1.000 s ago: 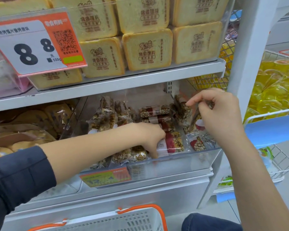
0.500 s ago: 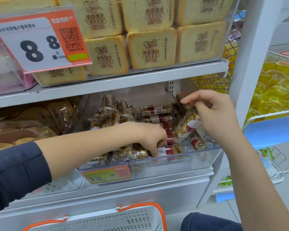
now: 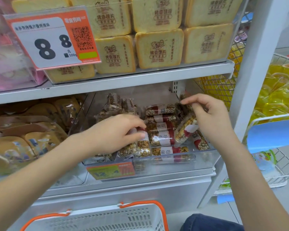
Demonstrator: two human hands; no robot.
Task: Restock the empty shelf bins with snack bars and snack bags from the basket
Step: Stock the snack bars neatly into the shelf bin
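Note:
A clear plastic shelf bin (image 3: 200, 160) on the lower shelf holds several nut snack bars (image 3: 160, 138) in clear wrappers with red and white labels. My left hand (image 3: 117, 132) reaches into the bin's left part and pinches a snack bar (image 3: 141, 147) by its upper end. My right hand (image 3: 210, 117) is over the bin's right side, its fingers pinching the top of another snack bar (image 3: 184, 129), which hangs tilted above the stack. The white basket (image 3: 97, 219) with orange handles stands below at the bottom edge; its contents are out of sight.
The upper shelf (image 3: 140, 80) carries toast-shaped snack packs (image 3: 158, 49) behind a big price tag (image 3: 52, 39). Brown snack bags (image 3: 32, 130) fill the bin to the left. A white upright post (image 3: 252, 80) stands right, with wire racks of yellow jelly cups (image 3: 277, 94) beyond it.
My right hand has lifted a snack bar up out of the right side of the bin and tilted it. My left hand shifted slightly and now pinches a bar at the front left.

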